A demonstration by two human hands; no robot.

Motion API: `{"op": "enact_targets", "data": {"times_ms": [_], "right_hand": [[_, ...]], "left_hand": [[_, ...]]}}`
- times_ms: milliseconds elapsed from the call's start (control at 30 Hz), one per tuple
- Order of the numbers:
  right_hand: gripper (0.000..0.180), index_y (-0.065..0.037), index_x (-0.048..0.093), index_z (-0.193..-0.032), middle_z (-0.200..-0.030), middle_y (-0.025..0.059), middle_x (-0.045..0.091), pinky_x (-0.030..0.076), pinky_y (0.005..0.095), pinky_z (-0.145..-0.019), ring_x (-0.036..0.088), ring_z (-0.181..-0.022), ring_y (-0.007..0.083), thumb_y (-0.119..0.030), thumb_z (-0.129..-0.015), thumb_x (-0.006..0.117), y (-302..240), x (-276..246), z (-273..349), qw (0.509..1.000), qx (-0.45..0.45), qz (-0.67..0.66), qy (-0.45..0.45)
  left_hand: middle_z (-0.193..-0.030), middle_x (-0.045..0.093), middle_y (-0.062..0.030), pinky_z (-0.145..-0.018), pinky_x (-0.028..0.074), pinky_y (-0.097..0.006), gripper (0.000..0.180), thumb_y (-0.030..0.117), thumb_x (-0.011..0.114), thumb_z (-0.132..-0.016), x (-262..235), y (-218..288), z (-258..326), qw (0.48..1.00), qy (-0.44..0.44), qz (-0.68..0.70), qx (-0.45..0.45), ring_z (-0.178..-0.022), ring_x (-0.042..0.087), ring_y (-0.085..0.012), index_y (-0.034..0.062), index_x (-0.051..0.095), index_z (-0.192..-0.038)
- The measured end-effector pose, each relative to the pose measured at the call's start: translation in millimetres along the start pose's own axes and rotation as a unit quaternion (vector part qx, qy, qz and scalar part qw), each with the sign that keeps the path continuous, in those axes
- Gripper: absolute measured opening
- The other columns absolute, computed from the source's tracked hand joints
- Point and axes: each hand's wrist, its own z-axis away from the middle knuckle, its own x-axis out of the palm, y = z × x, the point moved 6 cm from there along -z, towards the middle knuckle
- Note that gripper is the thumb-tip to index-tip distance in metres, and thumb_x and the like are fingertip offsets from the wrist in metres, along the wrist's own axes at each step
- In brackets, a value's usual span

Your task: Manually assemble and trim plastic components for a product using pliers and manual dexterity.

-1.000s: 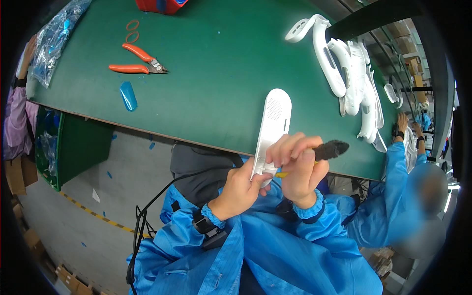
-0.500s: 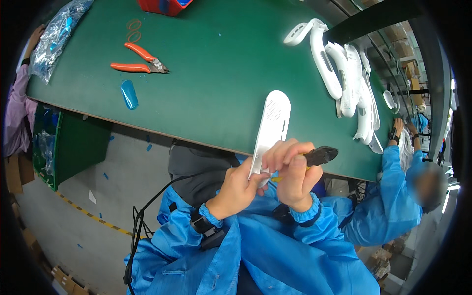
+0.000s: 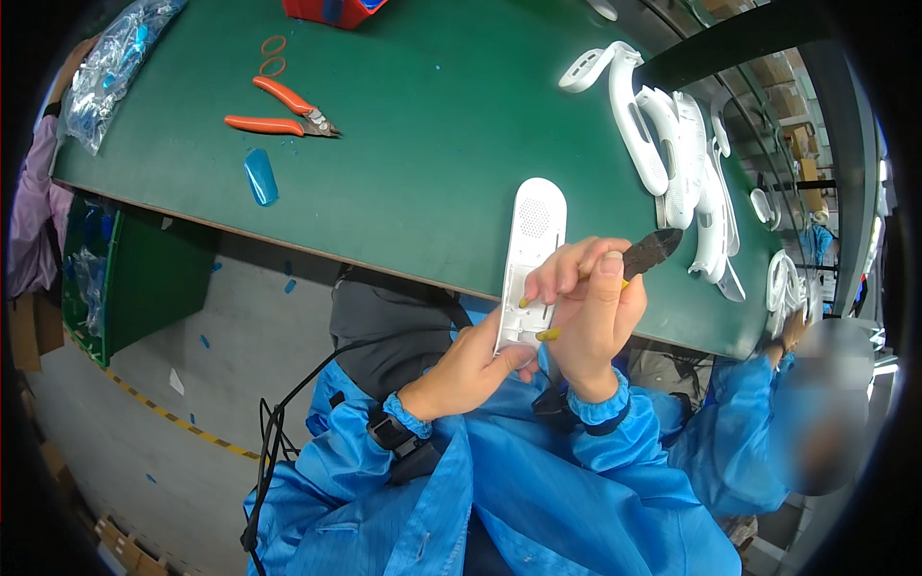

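A long white plastic housing (image 3: 536, 219) with a rounded, perforated end tilts up in front of me at the table's edge. Its lower end lies in my left hand (image 3: 466, 374), with the thumb across the inner side and the fingers closed behind. My right hand (image 3: 594, 331) is closed round a slim tool (image 3: 655, 250), whose dark, leaf-shaped end sticks out past the thumb toward the upper right. Yellow bits show by the right fingers at the housing's inside; the fingers partly hide how they join the tool.
Orange-handled side cutters (image 3: 288, 115), orange rings (image 3: 274, 56) and a blue plastic piece (image 3: 259, 178) lie on the green table (image 3: 403, 125). White curved parts (image 3: 684, 158) are heaped at right. A co-worker's blue sleeve (image 3: 735, 384) is at right, a clear bag (image 3: 115, 72) far left.
My right hand has shifted slightly up and right with the tool, uncovering more of the housing's inside. The co-worker at right has moved nearer, and a coiled white item now shows by their hand.
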Motion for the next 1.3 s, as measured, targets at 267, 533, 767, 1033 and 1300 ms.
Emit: {"op": "enact_targets", "data": {"times_ms": [267, 533, 767, 1033, 1300], "right_hand": [[0.023, 0.001, 0.043, -0.100, -0.074, 0.0091, 0.048, 0.050, 0.0342, -0.058, 0.050, -0.062, 0.0156, -0.021, -0.105, 0.039, 2, 6, 0, 1.000, -0.001, 0.029, 0.005], [0.024, 0.001, 0.043, -0.099, -0.074, 0.0093, 0.049, 0.049, 0.0346, -0.058, 0.050, -0.062, 0.0161, -0.021, -0.105, 0.039, 7, 1, 4, 0.999, 0.005, 0.030, 0.015], [0.017, 0.002, 0.045, -0.097, -0.072, 0.0109, 0.054, 0.048, 0.0316, -0.058, 0.053, -0.063, 0.0169, -0.013, -0.102, 0.042, 3, 14, 11, 0.996, -0.057, 0.054, -0.040], [0.004, 0.005, 0.053, -0.089, -0.074, 0.0141, 0.060, 0.047, 0.0302, -0.056, 0.060, -0.064, 0.0208, 0.006, -0.088, 0.049, -16, 26, 11, 0.951, -0.138, 0.224, -0.163], [0.033, 0.003, 0.054, -0.102, -0.078, 0.0129, 0.061, 0.049, 0.0331, -0.055, 0.061, -0.060, 0.0235, -0.012, -0.080, 0.072, -79, 27, -49, 0.875, 0.026, 0.445, -0.189]], "left_hand": [[-0.091, 0.070, -0.0099, -0.078, 0.052, -0.031, 0.021, 0.006, 0.053, -0.095, -6, 1, -4, 0.998, 0.048, -0.049, -0.012, -0.085, 0.067, -0.0161, -0.0009, 0.063, -0.113], [-0.090, 0.071, -0.0106, -0.076, 0.052, -0.031, 0.023, 0.006, 0.053, -0.094, -7, -4, -5, 0.997, 0.062, -0.052, -0.011, -0.083, 0.069, -0.0187, 0.0000, 0.064, -0.113], [-0.082, 0.067, -0.0166, -0.067, 0.051, -0.034, 0.019, 0.012, 0.056, -0.092, -11, 3, -2, 0.992, 0.082, -0.096, 0.013, -0.075, 0.068, -0.0243, -0.0002, 0.063, -0.105], [-0.081, 0.065, -0.0232, -0.066, 0.051, -0.041, 0.022, 0.010, 0.052, -0.094, -6, -4, -8, 0.970, 0.077, -0.209, 0.097, -0.075, 0.066, -0.0387, -0.0068, 0.056, -0.109], [-0.091, 0.071, -0.0079, -0.077, 0.050, -0.029, 0.020, 0.007, 0.050, -0.096, -1, 87, -4, 0.980, 0.130, -0.028, 0.149, -0.084, 0.065, -0.0141, -0.0047, 0.064, -0.106]]}}
